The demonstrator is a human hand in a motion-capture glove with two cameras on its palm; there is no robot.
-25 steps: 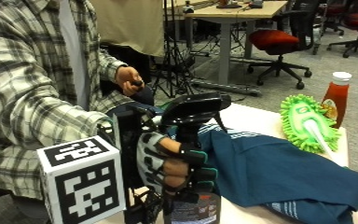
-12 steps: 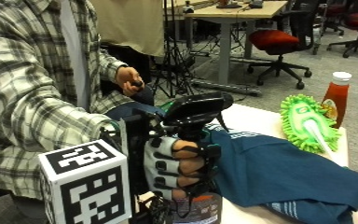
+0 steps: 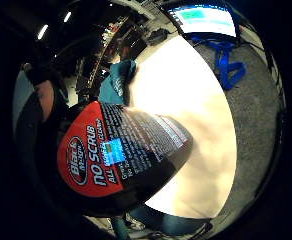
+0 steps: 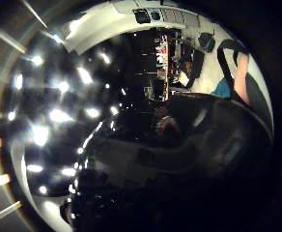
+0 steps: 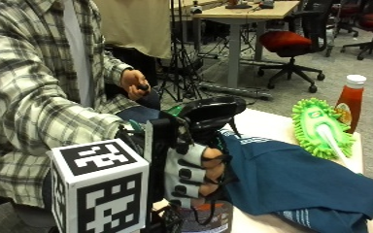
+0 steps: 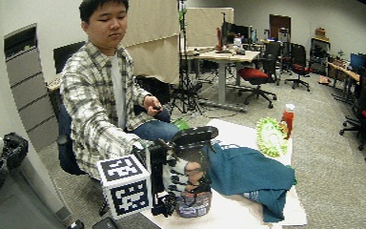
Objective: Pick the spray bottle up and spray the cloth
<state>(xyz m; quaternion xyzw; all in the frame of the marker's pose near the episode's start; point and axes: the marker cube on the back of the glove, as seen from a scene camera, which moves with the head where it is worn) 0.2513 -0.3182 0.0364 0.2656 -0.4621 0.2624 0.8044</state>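
My gloved right hand (image 5: 193,177) is now wrapping its fingers around the black spray bottle (image 5: 202,216), which is standing at the tabletop's near edge just beside the teal cloth (image 5: 296,182), so I am getting ready to lift.

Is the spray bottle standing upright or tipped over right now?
Upright: the spray bottle stands with its base near the table edge, the gloved right hand wrapped round it.

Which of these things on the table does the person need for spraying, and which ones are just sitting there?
Needed for the job:
- spray bottle, gripped by the gloved right hand
- teal cloth, lying on the table

Just lying about:
- green fluffy duster
- ketchup bottle, standing behind the duster
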